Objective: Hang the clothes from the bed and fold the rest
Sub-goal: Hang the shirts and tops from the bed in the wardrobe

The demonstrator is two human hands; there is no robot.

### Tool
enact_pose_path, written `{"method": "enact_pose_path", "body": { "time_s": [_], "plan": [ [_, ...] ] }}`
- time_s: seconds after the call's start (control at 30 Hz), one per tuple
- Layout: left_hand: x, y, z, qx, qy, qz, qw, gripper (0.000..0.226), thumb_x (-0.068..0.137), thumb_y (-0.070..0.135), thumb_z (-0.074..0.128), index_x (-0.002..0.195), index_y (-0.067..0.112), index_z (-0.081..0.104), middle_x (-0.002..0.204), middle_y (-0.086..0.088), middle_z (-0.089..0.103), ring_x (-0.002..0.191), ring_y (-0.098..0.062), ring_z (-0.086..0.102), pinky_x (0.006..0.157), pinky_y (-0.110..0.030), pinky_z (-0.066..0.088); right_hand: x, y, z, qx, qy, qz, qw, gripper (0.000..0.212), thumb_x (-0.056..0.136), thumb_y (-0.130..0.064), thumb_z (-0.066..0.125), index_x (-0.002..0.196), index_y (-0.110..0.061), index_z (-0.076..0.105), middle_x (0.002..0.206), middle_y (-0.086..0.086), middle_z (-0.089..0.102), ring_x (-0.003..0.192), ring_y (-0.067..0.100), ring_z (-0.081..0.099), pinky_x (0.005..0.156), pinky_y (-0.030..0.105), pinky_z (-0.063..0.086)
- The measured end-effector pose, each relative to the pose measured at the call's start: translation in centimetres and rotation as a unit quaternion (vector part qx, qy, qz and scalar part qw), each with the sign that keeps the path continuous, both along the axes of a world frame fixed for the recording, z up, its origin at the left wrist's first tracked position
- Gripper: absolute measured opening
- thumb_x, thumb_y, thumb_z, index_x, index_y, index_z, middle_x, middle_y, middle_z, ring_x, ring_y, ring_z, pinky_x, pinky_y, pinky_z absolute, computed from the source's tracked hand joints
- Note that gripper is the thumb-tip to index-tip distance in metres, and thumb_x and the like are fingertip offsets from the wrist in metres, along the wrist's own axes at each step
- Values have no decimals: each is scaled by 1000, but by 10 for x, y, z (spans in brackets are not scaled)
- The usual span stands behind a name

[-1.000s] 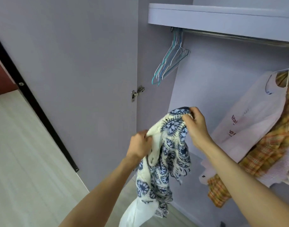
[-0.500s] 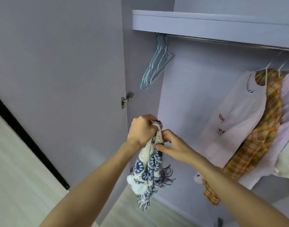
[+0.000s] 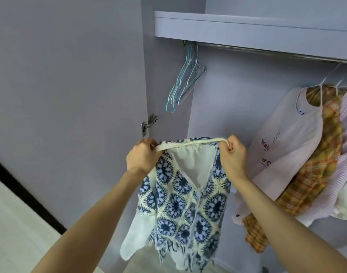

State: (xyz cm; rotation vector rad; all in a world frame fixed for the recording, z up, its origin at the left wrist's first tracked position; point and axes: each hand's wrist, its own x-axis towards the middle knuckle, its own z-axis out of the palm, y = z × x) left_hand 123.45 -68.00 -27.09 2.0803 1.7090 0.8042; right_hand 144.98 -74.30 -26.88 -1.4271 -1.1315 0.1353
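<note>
1. The left hand grips one end of a cream strap at the top of a blue-and-cream crochet top, its fingers curled round the strap and clamped on it.
2. The right hand grips the other end of the same strap, its fingers closed tight round the cord.
3. The strap runs taut and nearly level between the two hands, and the top hangs open below it, front side facing the camera, with its white lining showing at the neckline.
4. The top is held up in the air in front of the open wardrobe, below the rail and to the right of the open door. A fringe trails from its lower edge.
5. A bunch of empty wire hangers, blue and white, hangs at the left end of the rail, above and just left of the top.
6. At the right end of the rail hang a white T-shirt with dark red lettering, an orange plaid shirt behind it, and a pale pink ribbed garment beside that.
7. A shelf sits just above the rail.
8. A metal hinge shows on the door edge, just above the left hand.
</note>
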Motion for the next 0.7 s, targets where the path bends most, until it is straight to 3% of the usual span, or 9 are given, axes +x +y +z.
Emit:
{"method": "enact_pose_path", "body": {
  "time_s": [0.1, 0.17, 0.23, 0.33, 0.43, 0.53, 0.63, 0.7],
  "plan": [
    [-1, 23, 12, -18, -2, -5, 1000, 20, 88, 22, 55, 106, 16, 61, 98, -8, 67, 87, -32, 60, 72, -36, 50, 9, 21, -10, -30, -12, 3, 999, 46, 84, 4, 50, 58, -23, 22, 52, -9, 23, 45, 4, 23, 47, 22, 18],
    [3, 40, 24, -31, -21, -31, 999, 16, 90, 18, 54, 103, 14, 61, 92, -11, 67, 78, -30, 60, 70, -37, 51, 15, 41, -16, -98, -14, 34, 994, 41, 86, 0, 50, 60, -20, 26, 54, -6, 28, 49, 7, 25, 49, 28, 23],
    [8, 59, 36, -15, -18, -45, 999, 8, 89, 15, 55, 94, 15, 61, 86, -9, 66, 69, -24, 57, 65, -32, 47, 23, 63, -19, -202, -25, 103, 974, 31, 88, -4, 51, 65, -16, 34, 62, -2, 35, 55, 11, 32, 53, 29, 29],
    [16, 87, 57, 42, -39, -14, 998, 11, 86, 14, 60, 94, 11, 66, 81, -3, 63, 73, -23, 57, 68, -30, 47, 33, 103, -17, -292, -24, 201, 935, 5, 91, -11, 51, 87, -9, 48, 84, 1, 50, 76, 13, 47, 67, 26, 38],
    [28, 116, 70, 69, -46, 24, 996, 17, 84, 7, 55, 96, 11, 66, 87, -8, 66, 82, -30, 59, 75, -38, 52, 30, 160, -9, -255, 38, 197, 946, 12, 94, -13, 49, 102, -8, 56, 101, 6, 58, 95, 18, 53, 86, 32, 42],
    [32, 140, 72, 50, -33, 45, 997, 30, 79, -3, 48, 99, 12, 66, 91, -8, 65, 84, -27, 56, 76, -33, 50, 17, 215, 7, -209, 48, 160, 963, 13, 95, -16, 47, 90, -9, 57, 88, 7, 54, 84, 19, 49, 76, 30, 39],
    [30, 153, 70, 52, -26, 58, 997, 33, 77, -6, 50, 99, 10, 67, 85, -4, 61, 79, -20, 50, 71, -24, 41, 3, 261, 21, -188, 89, 151, 966, 28, 96, -20, 45, 69, -14, 47, 75, 1, 46, 77, 19, 41, 67, 25, 32],
    [28, 156, 68, 52, -23, 71, 996, 34, 75, -7, 51, 99, 11, 68, 81, -2, 58, 79, -19, 49, 69, -22, 37, -4, 283, 25, -190, 118, 149, 963, 29, 96, -23, 47, 69, -12, 44, 75, 5, 45, 77, 19, 41, 65, 24, 31]
  ]
}}
